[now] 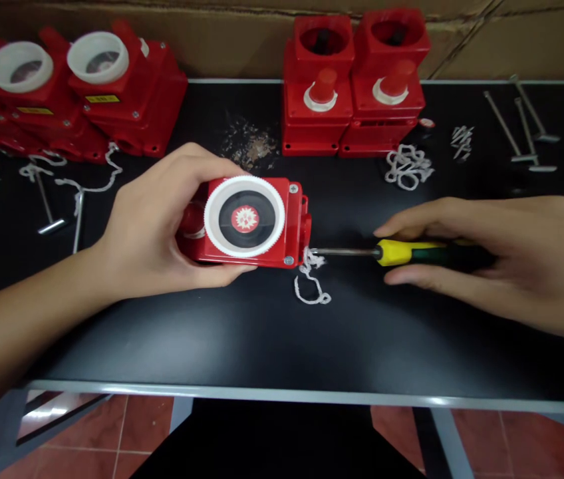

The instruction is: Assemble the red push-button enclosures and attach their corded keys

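My left hand (157, 233) is closed round a red box (292, 219) with a white ridged ring and a dark round window on its upper face. Screws show at the box's right corners. In my right hand (506, 266) is a screwdriver (394, 253) with a yellow and dark green handle, lying level and pointing left. Its shaft reaches the right end of the box, beside a knotted white cord (312, 289) that trails onto the table. Exactly what the tip touches is hidden.
Several similar red boxes with white rings (127, 100) stand at the back left. Two red boxes without rings (316, 120) stand behind, with a coiled cord (408, 166), small metal pieces (461, 142) and T-shaped metal rods (524, 133) to their right. Debris (255, 148) lies on the black table (262, 339).
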